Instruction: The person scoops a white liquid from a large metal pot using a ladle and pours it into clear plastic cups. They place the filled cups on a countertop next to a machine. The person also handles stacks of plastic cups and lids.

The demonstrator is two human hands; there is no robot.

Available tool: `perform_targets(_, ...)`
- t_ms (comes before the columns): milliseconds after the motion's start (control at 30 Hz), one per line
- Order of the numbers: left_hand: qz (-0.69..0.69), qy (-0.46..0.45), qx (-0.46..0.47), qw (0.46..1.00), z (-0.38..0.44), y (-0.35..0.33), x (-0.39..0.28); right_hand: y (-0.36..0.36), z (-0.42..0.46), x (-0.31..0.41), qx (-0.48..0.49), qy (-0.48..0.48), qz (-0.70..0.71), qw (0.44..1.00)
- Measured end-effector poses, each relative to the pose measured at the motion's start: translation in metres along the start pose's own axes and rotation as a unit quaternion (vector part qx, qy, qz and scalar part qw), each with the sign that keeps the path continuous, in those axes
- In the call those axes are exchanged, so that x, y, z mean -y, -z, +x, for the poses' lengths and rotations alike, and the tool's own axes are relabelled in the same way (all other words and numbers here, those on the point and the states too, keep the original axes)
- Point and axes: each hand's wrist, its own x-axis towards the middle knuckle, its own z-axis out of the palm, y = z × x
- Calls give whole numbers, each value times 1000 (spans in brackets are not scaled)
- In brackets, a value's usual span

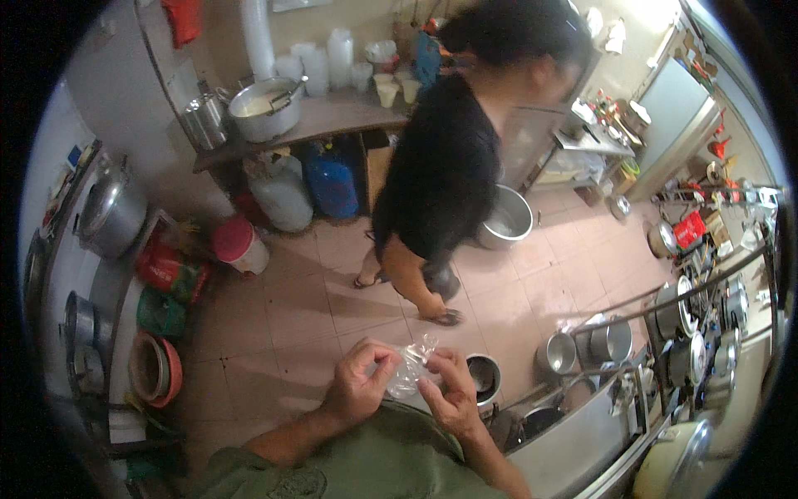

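Observation:
A crinkled clear plastic bag [408, 371] is stretched between my two hands, just in front of my green shirt [374, 458]. My left hand [365, 380] pinches its left edge between thumb and forefinger. On the other side, my right hand [452, 390] has its fingers curled at the bag's right edge, thumb apart from the forefinger. Whether anything is inside the bag cannot be made out. Beyond the right hand a round metal pot [483, 377] stands on the floor.
A person in black [436, 168] stands ahead, beside a large metal pot [508, 218]. Gas cylinders [333, 181] sit under the back counter [349, 112]. A pink-lidded bucket [243, 243] stands on the tiled floor [293, 299]. Racks with pots [676, 305] line the right side.

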Motion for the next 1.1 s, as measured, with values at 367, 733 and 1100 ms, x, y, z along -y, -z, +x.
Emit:
perform_targets(367,32,14,-37,999,50,5,29,-23,67,-22,-60,-25,-47,997)
perform_targets(733,45,-113,-26,992,209,62,69,-57,229,-46,-71,35,-87,993)
perform_targets(1100,43,-147,30,988,348,62,81,-37,344,-73,-102,47,-180,977)
